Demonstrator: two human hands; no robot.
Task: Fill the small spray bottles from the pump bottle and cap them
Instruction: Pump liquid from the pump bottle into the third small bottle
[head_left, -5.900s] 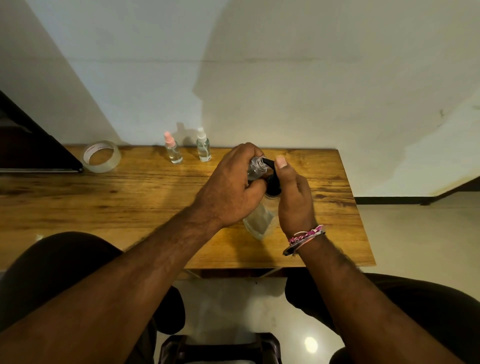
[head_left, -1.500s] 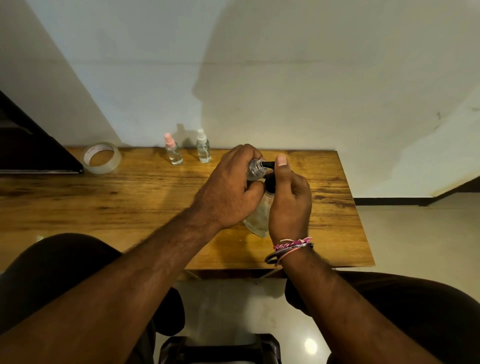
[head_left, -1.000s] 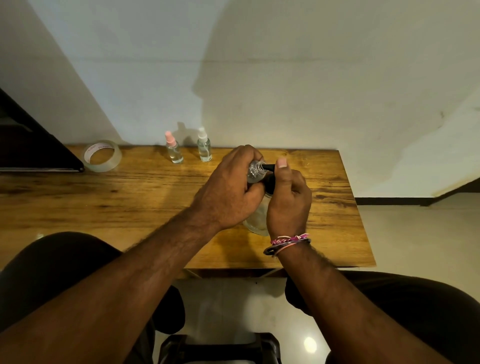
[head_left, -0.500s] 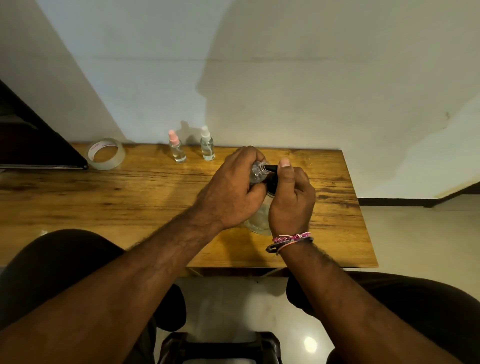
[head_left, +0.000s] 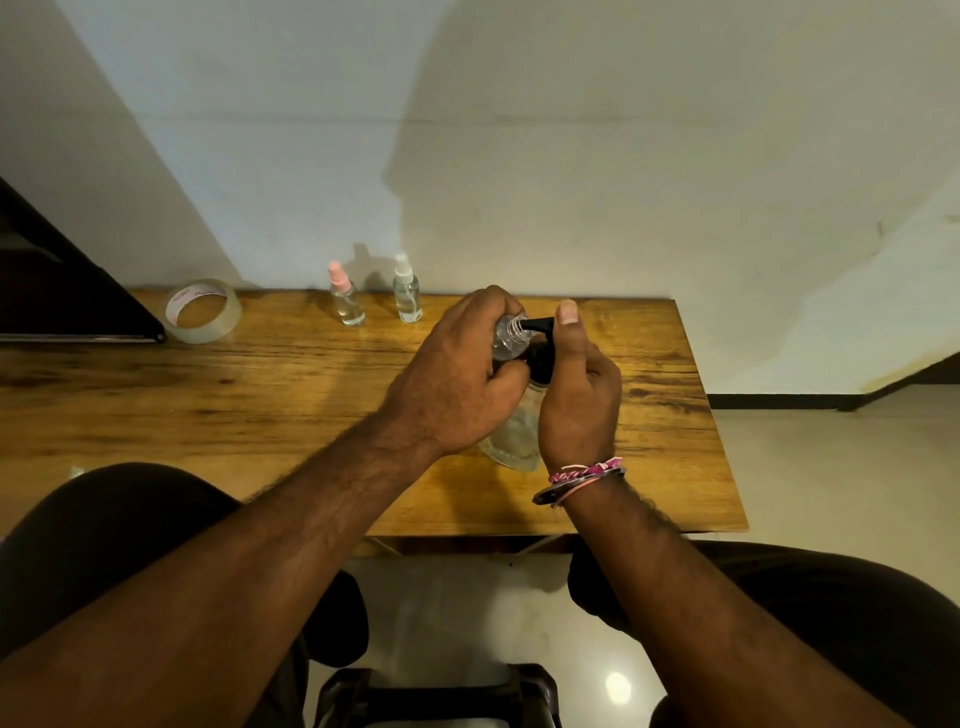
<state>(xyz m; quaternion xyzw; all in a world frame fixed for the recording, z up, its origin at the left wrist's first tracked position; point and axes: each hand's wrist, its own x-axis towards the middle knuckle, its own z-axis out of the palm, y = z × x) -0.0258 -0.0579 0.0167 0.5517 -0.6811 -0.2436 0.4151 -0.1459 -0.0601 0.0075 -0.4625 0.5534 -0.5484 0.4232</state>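
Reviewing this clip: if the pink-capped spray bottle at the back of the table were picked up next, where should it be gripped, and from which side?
Probably by its clear body, below the cap, coming from the front. The pink-capped bottle stands upright close to the wall, so the near side is open. The white-capped bottle stands apart on its right, leaving room for fingers either side. The narrow pink cap offers less to hold.
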